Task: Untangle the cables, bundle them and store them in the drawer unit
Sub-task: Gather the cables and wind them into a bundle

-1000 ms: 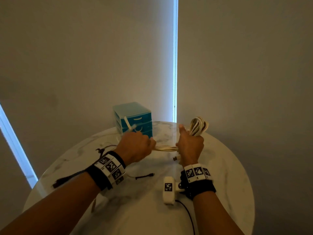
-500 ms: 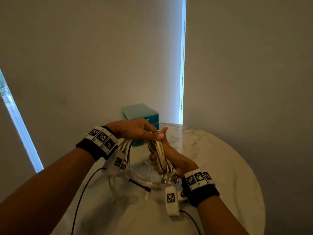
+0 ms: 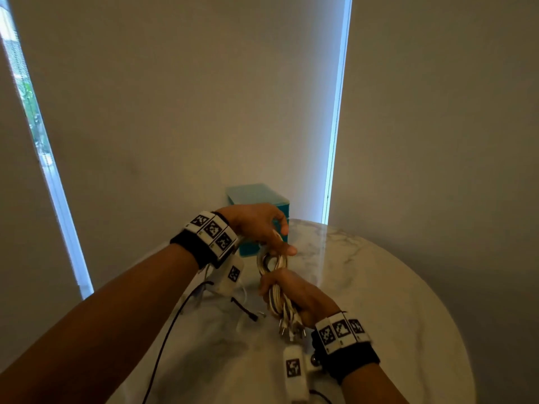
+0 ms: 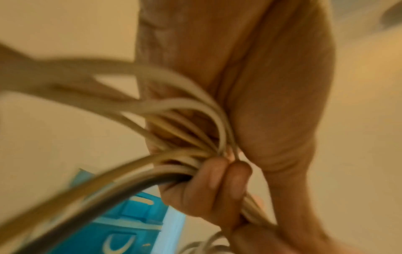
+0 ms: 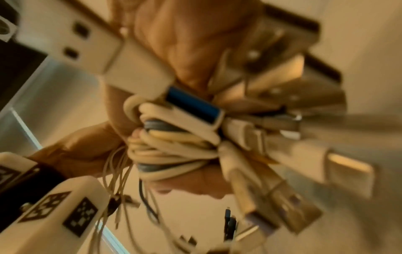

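A bundle of white cables (image 3: 273, 265) stands upright over the round marble table (image 3: 379, 301). My right hand (image 3: 274, 290) grips its lower half, and several plugs (image 3: 291, 329) hang out below the fist. My left hand (image 3: 281, 243) pinches the loops at the top of the bundle. In the left wrist view those cable loops (image 4: 195, 110) run into the curled fingers (image 4: 217, 178). The right wrist view shows cable turns wound around the bundle (image 5: 174, 151) and blurred USB plugs (image 5: 272, 197). The teal drawer unit (image 3: 256, 196) stands behind my left hand, partly hidden.
A loose black cable (image 3: 245, 309) and thin white cables lie on the table below my hands. Wires from the wrist cameras (image 3: 163, 345) trail over the near edge. A wall and blinds stand close behind the table.
The hands were apart with cable stretched between them. They came together and the bundle turned upright. My left hand now sits on top of the loops, above the right fist.
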A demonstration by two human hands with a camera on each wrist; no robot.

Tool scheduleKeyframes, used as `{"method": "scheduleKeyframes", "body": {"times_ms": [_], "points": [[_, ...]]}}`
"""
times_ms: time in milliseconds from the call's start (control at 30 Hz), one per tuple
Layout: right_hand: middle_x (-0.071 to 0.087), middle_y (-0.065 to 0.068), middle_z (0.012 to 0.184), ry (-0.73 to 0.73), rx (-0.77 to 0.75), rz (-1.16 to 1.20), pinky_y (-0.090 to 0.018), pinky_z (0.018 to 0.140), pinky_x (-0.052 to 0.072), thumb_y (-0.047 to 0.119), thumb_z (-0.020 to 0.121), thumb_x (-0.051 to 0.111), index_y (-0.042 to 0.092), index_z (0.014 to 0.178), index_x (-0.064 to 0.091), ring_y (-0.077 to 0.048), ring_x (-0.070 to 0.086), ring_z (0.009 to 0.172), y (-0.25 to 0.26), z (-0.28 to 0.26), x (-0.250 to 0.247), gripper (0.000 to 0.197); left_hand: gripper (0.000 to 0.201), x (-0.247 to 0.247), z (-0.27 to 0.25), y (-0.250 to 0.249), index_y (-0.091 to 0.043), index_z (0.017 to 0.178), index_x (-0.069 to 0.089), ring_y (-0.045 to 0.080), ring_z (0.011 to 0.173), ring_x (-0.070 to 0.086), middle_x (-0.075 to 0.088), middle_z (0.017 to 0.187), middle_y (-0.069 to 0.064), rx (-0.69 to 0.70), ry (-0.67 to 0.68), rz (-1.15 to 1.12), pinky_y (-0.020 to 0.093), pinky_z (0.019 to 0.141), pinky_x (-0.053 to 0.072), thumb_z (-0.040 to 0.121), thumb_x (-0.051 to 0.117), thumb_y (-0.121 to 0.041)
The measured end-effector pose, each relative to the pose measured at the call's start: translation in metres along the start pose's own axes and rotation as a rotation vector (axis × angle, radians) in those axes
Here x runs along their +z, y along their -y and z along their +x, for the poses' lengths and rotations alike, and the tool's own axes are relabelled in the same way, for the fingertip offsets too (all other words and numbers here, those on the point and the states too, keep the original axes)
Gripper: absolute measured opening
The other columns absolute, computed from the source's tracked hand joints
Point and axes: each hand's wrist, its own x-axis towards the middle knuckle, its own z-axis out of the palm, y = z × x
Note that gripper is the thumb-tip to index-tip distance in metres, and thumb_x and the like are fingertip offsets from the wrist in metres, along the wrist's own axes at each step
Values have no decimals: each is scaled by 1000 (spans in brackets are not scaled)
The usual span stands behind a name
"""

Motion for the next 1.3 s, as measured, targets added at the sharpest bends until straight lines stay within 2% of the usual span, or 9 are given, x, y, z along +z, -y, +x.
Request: {"method": "scheduleKeyframes", "body": {"times_ms": [67,233,333,467,567,733,1000,1167,1300], "points": [[43,-6,59,-17,4,136,-28,45,34,13,72,64,16,57,51,-19,37,46,1,1,-1,20,47,-3,-3,-7,-29,115,67,12,86,70,77,98,-5,58,-18,42,28,76,54,80,92,-48],[33,-1,55,105,2,279,-26,40,31,6,81,56,19,59,39,-15,30,41,-1,-2,-14,31,48,8,-1,-13,-34,119,65,15,100,69,73,114,-3,143,17,206,41,90,59,82,87,-13],[39,-4,58,86,0,248,-27,42,34,6,76,60,15,59,49,-18,36,44,0,-3,-12,22,55,19,4,-15,-38,127,67,19,112,56,54,121,-3,191,-100,482,40,90,50,78,89,-26],[36,-6,59,-12,9,194,-29,46,32,4,72,65,17,58,44,-19,33,47,3,-4,-10,28,49,33,8,-19,-46,128,68,30,133,48,54,141,3,257,-293,1223,58,112,32,82,76,-60],[44,-8,57,-50,2,98,-30,49,41,1,77,64,14,55,55,-21,41,46,4,-5,-8,27,40,45,16,-21,-42,125,73,32,139,50,56,148,6,403,-321,1383,61,122,26,86,80,-45],[46,-6,62,-1,-55,45,-28,53,39,2,77,64,16,63,55,-19,44,51,10,-8,-7,22,26,35,17,-11,-28,117,80,13,101,73,79,114,-6,390,-125,657,39,89,60,94,75,-17],[61,-9,60,-140,-249,46,-29,53,47,13,103,64,1,105,79,-19,54,50,13,-9,-13,19,38,29,17,-11,-18,119,81,4,110,74,81,116,-7,319,-2,-66,33,102,60,94,64,5],[64,-8,65,-202,-461,-21,-31,55,55,1,100,60,1,95,62,-20,62,55,20,-22,-11,5,31,32,18,-14,-25,118,79,13,118,73,79,121,-5,301,-5,-344,44,109,57,102,64,-4],[66,-11,63,-222,-403,-118,-33,58,56,8,98,66,-2,92,67,-21,62,54,18,-25,-16,11,26,34,15,-11,-22,119,79,24,121,73,78,125,7,285,14,-470,50,109,56,104,64,-6]]}}
